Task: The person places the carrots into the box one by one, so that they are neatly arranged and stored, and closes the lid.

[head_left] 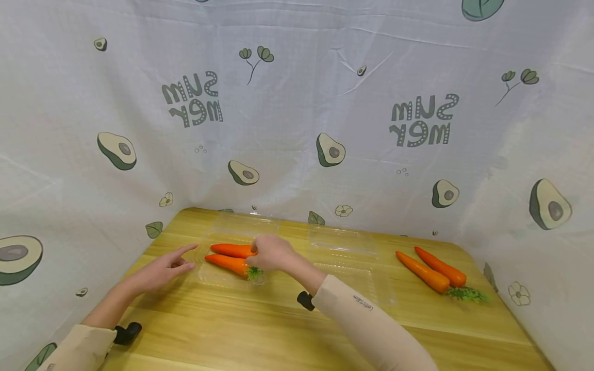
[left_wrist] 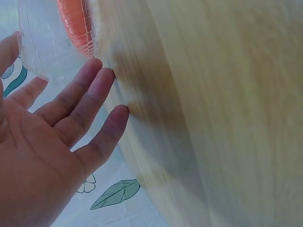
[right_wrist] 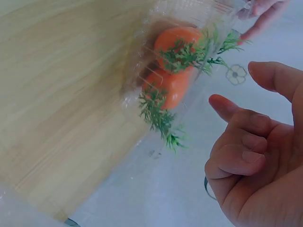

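Note:
Two orange carrots with green tops lie side by side in a clear plastic box with its lid open: the back carrot [head_left: 230, 250] and the front carrot [head_left: 228, 263]. My left hand [head_left: 160, 272] is beside the box's left end, fingers spread and holding nothing. In the left wrist view its fingertips [left_wrist: 97, 66] are close to the clear plastic wall [left_wrist: 47, 52]; contact cannot be told. My right hand [head_left: 274, 252] is over the leafy ends. In the right wrist view, thumb and forefinger stand apart, the other fingers bend loosely, and nothing is held.
Another open clear plastic box [head_left: 392, 288] lies to the right of the right hand. Two more carrots, one in front [head_left: 423, 272] and one behind [head_left: 443, 265], rest on the wooden table [head_left: 241, 330] at the right. A printed white curtain [head_left: 287, 118] surrounds the table's back and sides.

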Tool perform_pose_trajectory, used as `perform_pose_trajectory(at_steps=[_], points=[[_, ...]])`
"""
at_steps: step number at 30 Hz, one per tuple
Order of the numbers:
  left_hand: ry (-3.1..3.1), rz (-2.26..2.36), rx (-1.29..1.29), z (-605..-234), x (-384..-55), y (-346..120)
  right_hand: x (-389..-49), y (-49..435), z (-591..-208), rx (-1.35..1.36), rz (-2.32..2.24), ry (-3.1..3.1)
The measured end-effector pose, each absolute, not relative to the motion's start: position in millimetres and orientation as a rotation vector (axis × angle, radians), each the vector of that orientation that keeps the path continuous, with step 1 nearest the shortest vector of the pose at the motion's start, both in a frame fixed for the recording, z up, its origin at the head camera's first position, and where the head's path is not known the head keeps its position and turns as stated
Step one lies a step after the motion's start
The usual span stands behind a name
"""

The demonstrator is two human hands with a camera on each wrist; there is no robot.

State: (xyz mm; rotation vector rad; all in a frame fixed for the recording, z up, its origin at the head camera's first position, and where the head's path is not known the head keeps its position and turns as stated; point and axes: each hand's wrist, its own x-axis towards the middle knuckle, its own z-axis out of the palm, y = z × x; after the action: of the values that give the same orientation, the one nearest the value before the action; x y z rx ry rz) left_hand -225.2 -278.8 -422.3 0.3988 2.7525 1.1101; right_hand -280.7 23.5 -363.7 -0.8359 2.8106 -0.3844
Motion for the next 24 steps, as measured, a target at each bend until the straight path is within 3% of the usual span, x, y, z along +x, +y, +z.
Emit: perform_pose_trajectory(at_steps=[24], points=[[2.874,1.053,0.455,-416.1,-226.6,-275.9,-269.7,92.4,-351.4,-0.782,-0.458,2.889]])
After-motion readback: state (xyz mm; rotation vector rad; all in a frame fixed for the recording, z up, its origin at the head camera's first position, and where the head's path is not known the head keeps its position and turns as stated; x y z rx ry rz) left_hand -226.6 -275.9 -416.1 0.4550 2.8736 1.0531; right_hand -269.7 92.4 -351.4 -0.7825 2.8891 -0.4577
